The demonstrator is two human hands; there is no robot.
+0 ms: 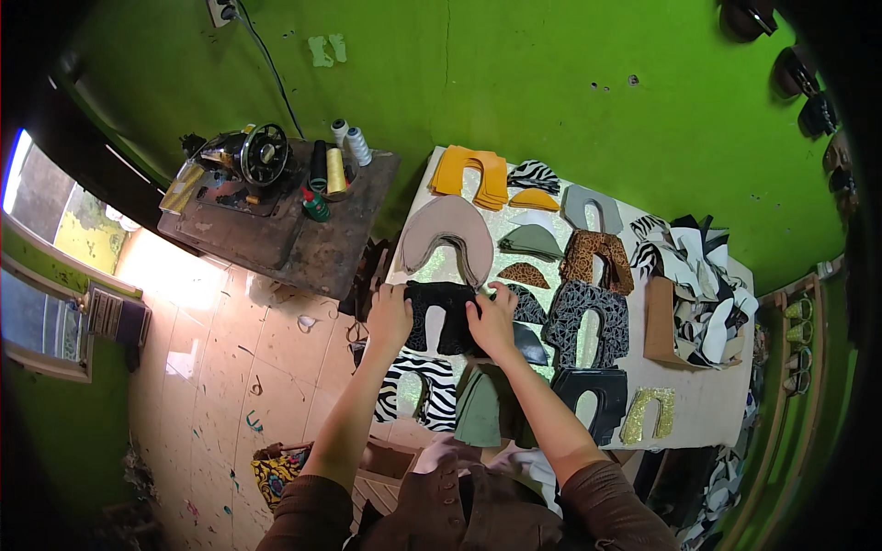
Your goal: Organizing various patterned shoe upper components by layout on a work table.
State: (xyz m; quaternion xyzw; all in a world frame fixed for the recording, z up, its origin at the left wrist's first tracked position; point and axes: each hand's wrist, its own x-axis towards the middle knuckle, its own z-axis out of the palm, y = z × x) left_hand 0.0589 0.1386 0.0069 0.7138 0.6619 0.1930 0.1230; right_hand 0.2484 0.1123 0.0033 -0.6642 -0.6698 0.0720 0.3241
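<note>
On the table lies a stack of black, textured U-shaped cut pieces (455,308) with its opening toward me. My left hand (390,319) grips the left edge with bent fingers. My right hand (492,321) holds the opposite edge, its fingertips at the upper right corner. Beyond the stack are beige U-shaped pieces (447,230); zebra-striped pieces (439,386) lie on its near side. Next to my right hand are black-and-grey patterned U-shaped pieces (588,317) and a dark, half-round piece (530,344), partly covered by the hand.
More cut pieces share the table: orange (450,172), leopard-print (616,260), glossy black (606,395) and gold glitter (649,415). A heap of scraps (703,294) is at right. At left, a sewing machine (237,156) and thread cones (357,147) stand on a worn wooden table (331,234).
</note>
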